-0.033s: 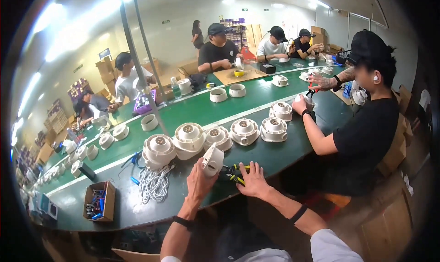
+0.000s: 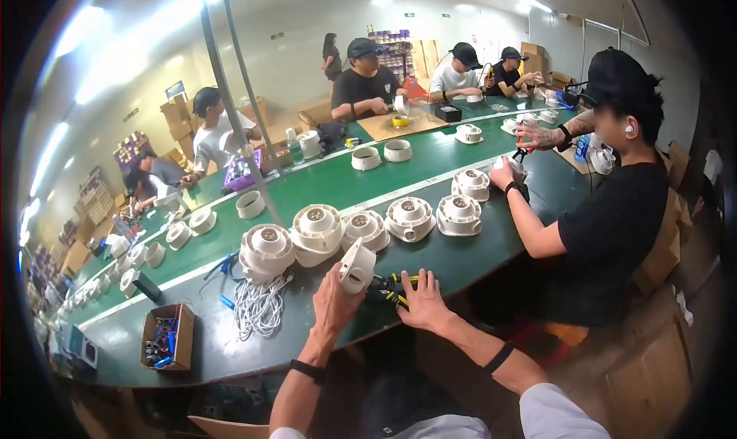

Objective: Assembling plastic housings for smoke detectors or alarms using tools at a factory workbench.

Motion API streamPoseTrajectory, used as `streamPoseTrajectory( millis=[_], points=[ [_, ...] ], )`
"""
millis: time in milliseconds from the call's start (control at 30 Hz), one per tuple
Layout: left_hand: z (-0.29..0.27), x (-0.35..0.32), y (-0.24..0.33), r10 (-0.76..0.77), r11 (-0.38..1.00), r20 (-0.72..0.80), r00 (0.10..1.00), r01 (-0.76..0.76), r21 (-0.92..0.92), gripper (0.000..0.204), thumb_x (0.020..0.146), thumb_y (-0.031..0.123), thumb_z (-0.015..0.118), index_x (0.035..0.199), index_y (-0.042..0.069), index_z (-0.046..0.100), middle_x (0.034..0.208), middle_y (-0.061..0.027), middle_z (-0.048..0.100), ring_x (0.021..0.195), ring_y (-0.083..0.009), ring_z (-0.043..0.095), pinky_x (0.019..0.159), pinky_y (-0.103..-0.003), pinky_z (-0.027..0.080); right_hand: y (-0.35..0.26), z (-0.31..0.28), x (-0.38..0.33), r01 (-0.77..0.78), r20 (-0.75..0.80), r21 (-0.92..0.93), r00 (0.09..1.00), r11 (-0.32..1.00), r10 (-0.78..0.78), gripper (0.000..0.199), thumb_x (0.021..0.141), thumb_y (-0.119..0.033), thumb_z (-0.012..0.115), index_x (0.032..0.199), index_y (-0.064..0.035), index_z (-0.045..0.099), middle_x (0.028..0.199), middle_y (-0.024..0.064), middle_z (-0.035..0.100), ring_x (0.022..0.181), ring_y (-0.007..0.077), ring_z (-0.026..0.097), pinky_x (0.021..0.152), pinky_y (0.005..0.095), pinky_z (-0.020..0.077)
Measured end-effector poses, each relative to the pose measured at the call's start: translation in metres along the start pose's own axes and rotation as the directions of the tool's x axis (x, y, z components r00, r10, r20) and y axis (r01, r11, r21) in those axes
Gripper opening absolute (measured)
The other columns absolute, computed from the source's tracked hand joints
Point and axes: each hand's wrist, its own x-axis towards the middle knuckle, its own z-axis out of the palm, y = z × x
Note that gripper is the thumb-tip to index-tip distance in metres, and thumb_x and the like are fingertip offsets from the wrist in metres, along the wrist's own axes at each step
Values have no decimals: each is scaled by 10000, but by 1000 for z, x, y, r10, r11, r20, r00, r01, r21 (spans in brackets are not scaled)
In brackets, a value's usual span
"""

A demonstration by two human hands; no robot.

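My left hand (image 2: 335, 305) is closed round a white round plastic housing (image 2: 356, 269), held tilted on its side above the near edge of the bench. To its right lie black-and-yellow pliers (image 2: 394, 291), their handles apart and their head close to the housing. My right hand (image 2: 424, 305) rests over the pliers' handles, fingers stretched and spread; no firm grip shows. Just beyond my hands stands a row of white round housings with metal parts in their centres, among them one housing (image 2: 409, 219) and a stacked one (image 2: 268, 252).
Left of my hands lie a coil of white cable (image 2: 259, 307) and a cardboard box (image 2: 182, 339) of blue-handled small parts. A green conveyor (image 2: 322, 179) carries more white rings. On my right a co-worker (image 2: 614, 224) holds red-handled pliers; other people sit across.
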Motion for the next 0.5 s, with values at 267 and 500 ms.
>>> streamPoseTrajectory(
  millis=[267,500],
  points=[
    [3,7,-3,46,999,9,999,-46,-13,531,687,302,781,1118,75,569,1022,-113,649,941,-277,633,779,-361,512,-13,10,11,-88,-362,-103,931,991,45,755,667,-294,736,1275,37,434,1081,215,450,1075,391,399,967,520,321],
    [2,14,12,-188,969,-32,982,180,-168,397,704,389,757,869,45,647,843,-143,667,788,-330,646,688,-397,502,-10,5,18,-212,-259,137,935,968,242,631,713,-338,701,1201,2,491,1218,238,448,1246,430,330,1033,619,237]
  ],
)
